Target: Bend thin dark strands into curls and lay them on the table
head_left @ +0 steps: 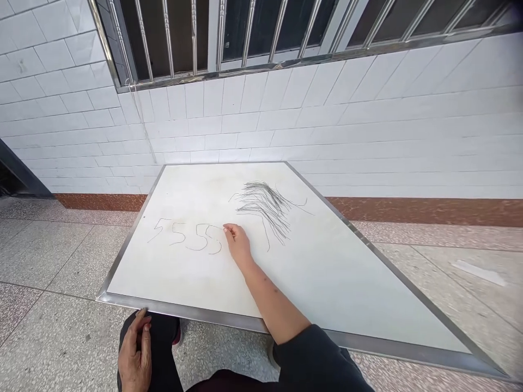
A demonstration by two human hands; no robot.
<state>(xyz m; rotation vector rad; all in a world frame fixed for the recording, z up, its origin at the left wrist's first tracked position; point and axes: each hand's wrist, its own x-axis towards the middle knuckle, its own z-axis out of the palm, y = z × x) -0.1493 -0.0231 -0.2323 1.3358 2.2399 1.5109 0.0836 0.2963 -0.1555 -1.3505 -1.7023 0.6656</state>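
Note:
My right hand (237, 242) reaches over the white table (171, 283) with thumb and forefinger pinched together. A thin dark strand (210, 225) runs up to those fingertips and forms the top stroke of the rightmost "5" shape. To its left, more thin strands (177, 234) lie in a row of curved "5" shapes. Beyond my right hand lies a loose bundle of dark strands (265, 201), partly fanned out. My left hand (134, 351) rests on my left knee below the table's near edge, fingers loosely bent and apart from the thumb, with nothing visible in it.
The table has a metal rim (196, 314) and stands close to a white tiled wall (245, 125). Above is a window with metal bars (194, 38). A pale strip (478, 272) lies on the speckled floor (61, 332) at the right.

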